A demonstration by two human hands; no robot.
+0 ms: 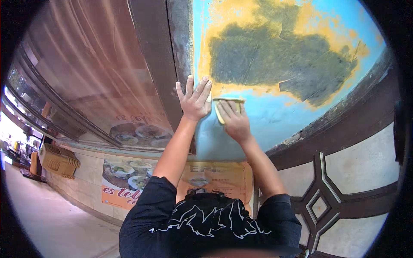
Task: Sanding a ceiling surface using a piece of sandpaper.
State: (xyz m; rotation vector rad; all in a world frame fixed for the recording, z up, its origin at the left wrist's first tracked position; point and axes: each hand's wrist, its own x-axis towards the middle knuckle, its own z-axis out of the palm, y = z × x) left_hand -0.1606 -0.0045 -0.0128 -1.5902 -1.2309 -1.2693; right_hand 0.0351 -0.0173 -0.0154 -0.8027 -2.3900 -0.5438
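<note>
My left hand (196, 98) lies with fingers spread against the dark wooden frame and the edge of the blue painted wall (232, 137). A small pale patch shows beside its thumb; I cannot make out what it is. To the right, my right hand (234, 117) presses a folded yellowish sheet of sandpaper (220, 112) flat on the blue paint, fingers laid over it. Just above both hands, a large dark grey patch (254, 56) ringed with orange-yellow covers much of the wall.
At the left is a glass pane (94, 64) with reflections, set in a dark frame (155, 56). Food posters (129, 176) hang on the tiled wall below. Stacked tan plastic crates or chairs (60, 161) stand farther left. A dark-and-white patterned panel (348, 189) lies to the right.
</note>
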